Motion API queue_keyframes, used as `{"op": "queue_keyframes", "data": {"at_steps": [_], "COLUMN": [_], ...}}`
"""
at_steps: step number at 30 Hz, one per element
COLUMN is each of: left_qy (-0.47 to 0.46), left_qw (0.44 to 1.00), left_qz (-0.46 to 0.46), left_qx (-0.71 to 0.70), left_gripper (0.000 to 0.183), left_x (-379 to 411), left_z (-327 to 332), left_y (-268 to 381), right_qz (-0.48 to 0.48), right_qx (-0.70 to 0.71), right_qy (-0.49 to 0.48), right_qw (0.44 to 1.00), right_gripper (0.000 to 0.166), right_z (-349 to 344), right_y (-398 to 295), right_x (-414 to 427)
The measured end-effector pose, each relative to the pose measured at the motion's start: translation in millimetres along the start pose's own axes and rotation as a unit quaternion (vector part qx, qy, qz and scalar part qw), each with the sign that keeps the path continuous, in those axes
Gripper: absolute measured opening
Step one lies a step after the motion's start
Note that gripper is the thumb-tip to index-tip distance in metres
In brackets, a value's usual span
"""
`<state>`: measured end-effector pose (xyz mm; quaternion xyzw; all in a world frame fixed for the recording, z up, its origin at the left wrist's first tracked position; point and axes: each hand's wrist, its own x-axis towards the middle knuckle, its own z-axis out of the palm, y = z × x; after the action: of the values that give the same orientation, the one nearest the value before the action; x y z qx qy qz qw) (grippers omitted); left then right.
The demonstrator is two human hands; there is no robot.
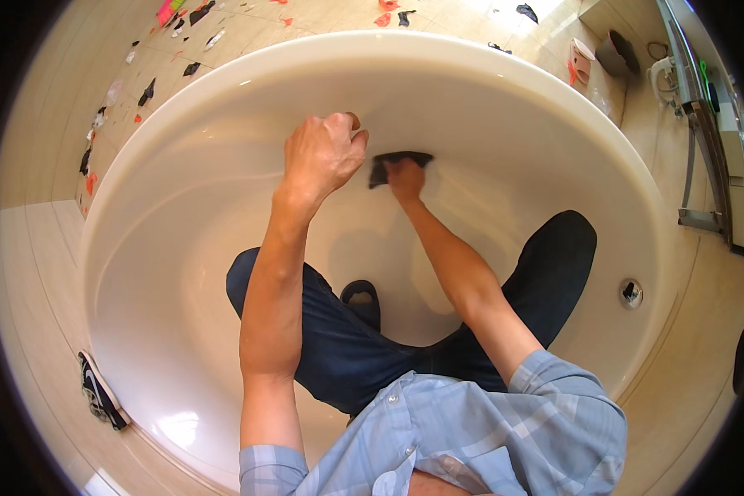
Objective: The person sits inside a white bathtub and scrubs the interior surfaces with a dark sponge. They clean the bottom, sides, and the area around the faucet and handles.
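Observation:
I crouch inside a white oval bathtub. My right hand grips a dark cloth, which lies against the tub's inner surface where the far wall curves down to the bottom. To the left, my left hand hovers in front of the far wall with its fingers curled in; nothing shows in it, though the palm is hidden. A dark slipper is on my foot between my bent knees. On the tub's right end wall sits a chrome overflow fitting.
Torn black scraps and red scraps litter the tiled floor beyond the rim. A black-and-white shoe rests outside at the left. A dark bin and a pink container stand at the back right.

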<state>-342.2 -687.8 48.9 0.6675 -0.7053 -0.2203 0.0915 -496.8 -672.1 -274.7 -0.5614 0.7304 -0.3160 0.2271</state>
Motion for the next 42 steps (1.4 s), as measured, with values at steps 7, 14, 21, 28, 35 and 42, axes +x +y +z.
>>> {"op": "queue_keyframes", "data": {"at_steps": [7, 14, 21, 28, 35, 42], "left_qy": [0.031, 0.124, 0.123, -0.005, -0.009, 0.181], "left_qw": [0.997, 0.902, 0.903, 0.953, 0.998, 0.966], "left_qz": [0.029, 0.041, 0.015, 0.005, 0.017, -0.049], "left_qx": [-0.071, -0.411, -0.412, -0.304, -0.052, -0.178], "left_gripper": [0.024, 0.020, 0.019, 0.030, 0.038, 0.032], "left_x": [12.4, 13.0, 11.0, 21.2, 15.8, -4.8], "left_z": [4.6, -6.9, -6.8, 18.2, 12.1, -25.0], "left_y": [-14.9, 14.0, 3.4, 6.5, 9.0, -23.9], "right_qz": [-0.131, -0.015, -0.005, 0.187, 0.442, 0.429], "right_qx": [0.203, 0.351, 0.144, 0.162, 0.044, 0.031], "right_qy": [-0.008, 0.142, 0.022, 0.106, 0.353, 0.272], "right_qw": [0.970, 0.925, 0.989, 0.963, 0.824, 0.861], "right_gripper": [0.020, 0.023, 0.024, 0.022, 0.034, 0.036], "right_z": [-37.6, -58.6, 7.8, 1.7, -126.2, -98.3], "right_y": [-133.2, -123.0, -26.7, 42.9, 223.1, 132.6], "right_x": [-12.5, 10.3, -14.4, 2.3, 32.6, 24.2]}}
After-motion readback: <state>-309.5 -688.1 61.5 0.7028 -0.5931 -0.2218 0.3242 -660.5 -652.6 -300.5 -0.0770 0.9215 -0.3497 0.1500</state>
